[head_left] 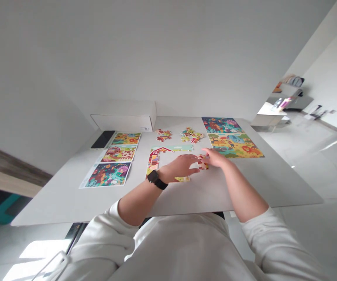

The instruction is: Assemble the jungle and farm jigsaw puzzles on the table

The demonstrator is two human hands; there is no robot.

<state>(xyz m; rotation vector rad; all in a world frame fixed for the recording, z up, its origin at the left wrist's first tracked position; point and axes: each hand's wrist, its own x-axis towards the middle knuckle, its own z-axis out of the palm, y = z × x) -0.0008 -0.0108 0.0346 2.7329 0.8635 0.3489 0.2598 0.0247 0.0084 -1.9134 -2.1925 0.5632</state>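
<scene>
Matt white surface (69,195), smooth, printed card puzzle pieces (191,135), glossy paper picture sheets (108,174), white cardboard box (124,116), black watch strap (157,180), possibly rubber, soft cloth sleeves (98,238)

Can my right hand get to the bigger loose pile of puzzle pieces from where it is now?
Probably yes. The right hand lies just short of the loose pile, with only bare table between them. The left hand sits beside it, not in the path.
</scene>
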